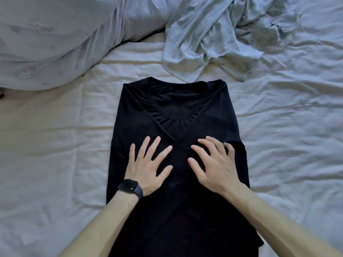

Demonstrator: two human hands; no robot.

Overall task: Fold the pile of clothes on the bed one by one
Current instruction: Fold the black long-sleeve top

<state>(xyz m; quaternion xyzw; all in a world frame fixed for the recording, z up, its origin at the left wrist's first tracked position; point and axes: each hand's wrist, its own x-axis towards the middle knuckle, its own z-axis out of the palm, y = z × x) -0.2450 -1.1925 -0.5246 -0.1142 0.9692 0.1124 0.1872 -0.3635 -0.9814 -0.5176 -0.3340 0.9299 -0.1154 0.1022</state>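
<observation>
Black cloth fills the middle of the bed (55, 145): a black top (176, 112) lies flat, neckline away from the person, with both sleeves folded inward so they cross in an X over the chest. The left hand (148, 164), with a dark watch (130, 188) on its wrist, lies spread flat on the left half of the top. The right hand (213, 164) rests on the right half, fingers spread and slightly bent at the tips; neither hand pinches any fabric. By the look of it the side folds are done and the cloth is being smoothed, so the lengthwise fold from hem to collar is likely what remains. Beyond the collar a crumpled pale garment (213, 39) waits unfolded. No finished folded item shows. A bunched duvet (46, 43) lies at the upper left.
</observation>
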